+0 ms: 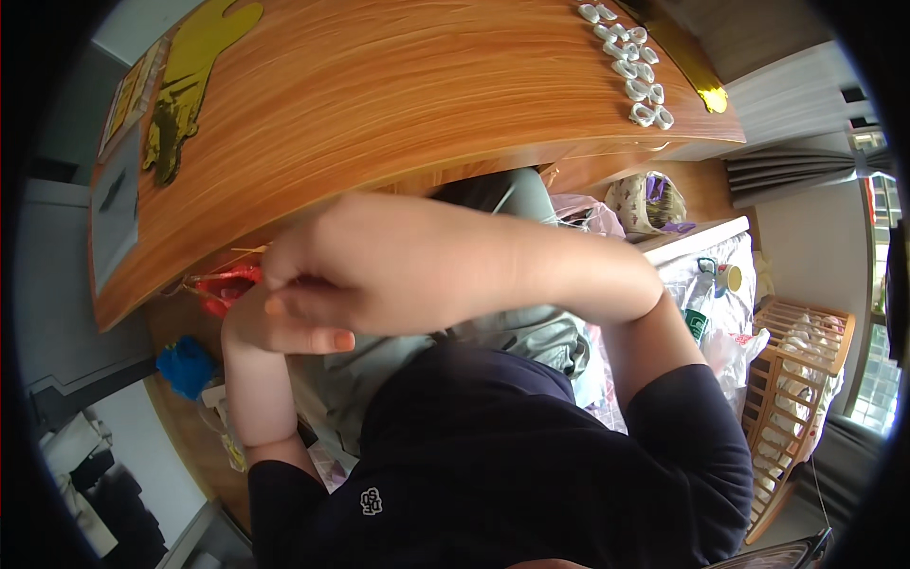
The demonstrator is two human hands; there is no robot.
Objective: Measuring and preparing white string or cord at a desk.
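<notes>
My right hand [389, 270] reaches across my body to the left, over my left arm. Its fingers are curled at the left wrist, and motion smears it slightly. My left hand [308, 339] lies mostly hidden beneath it. Only a thumb with an orange nail shows, pointing right along the lower edge. Whether anything sits between the two hands is hidden. Both are in front of the near edge of a wood-grain table [379, 104], above my lap. Just beyond the left wrist is a shiny red thing [226, 284].
On the table lie a flat gold foil piece [194, 85] at left and rows of small white open-topped items [637, 71] at right. Another gold strip [713, 98] lies at the right edge. A patterned bag [635, 201], a slatted wooden rack [773, 427] and a blue bag [185, 367] stand around me.
</notes>
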